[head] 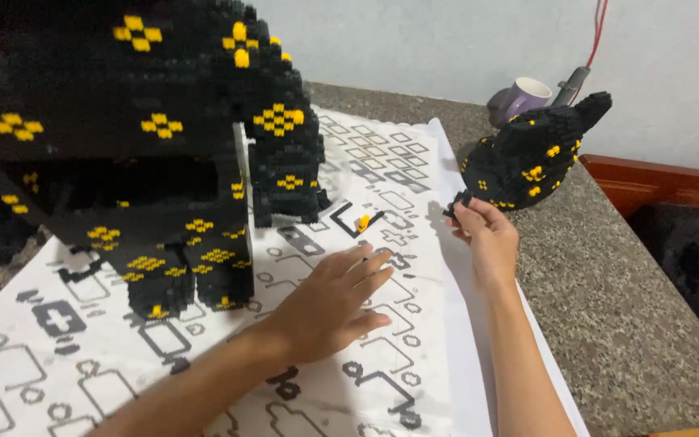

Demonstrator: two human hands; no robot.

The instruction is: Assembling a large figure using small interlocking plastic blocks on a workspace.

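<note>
Pinching what looks like a small black brick (460, 199), the right hand (487, 239) holds it just beside the black and yellow brick head (531, 160). The left hand (329, 303) lies flat with fingers spread on the paper plan (204, 364), near a tiny yellow brick (363, 222). Steady fingers and a gentle push would probably help the brick snap on straight.

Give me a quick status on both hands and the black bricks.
Left hand flat on the printed sheet. Right hand pinching a small black brick piece beside the smaller model. Nothing between them.
</note>
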